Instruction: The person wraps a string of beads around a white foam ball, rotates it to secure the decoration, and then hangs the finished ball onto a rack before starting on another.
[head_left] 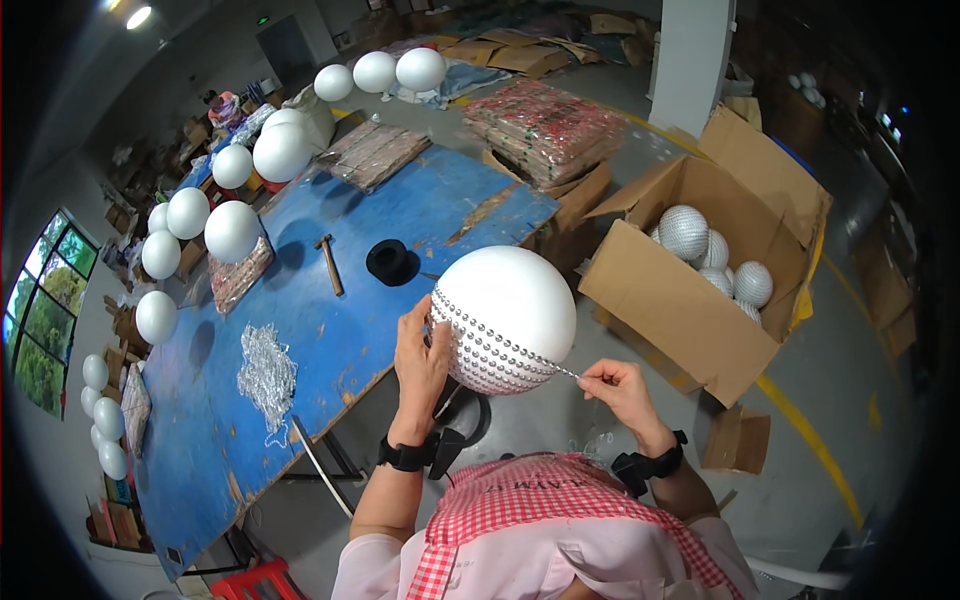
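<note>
My left hand presses flat on the white foam ball at its 9 o'clock; my right hand pinches the bead strand at 4 o'clock — I'd keep it taut, rows snug

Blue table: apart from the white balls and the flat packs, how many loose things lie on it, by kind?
Hammer: 1
Black hat-shaped thing: 1
Heap of silver bead strings: 1
Total: 3
</note>
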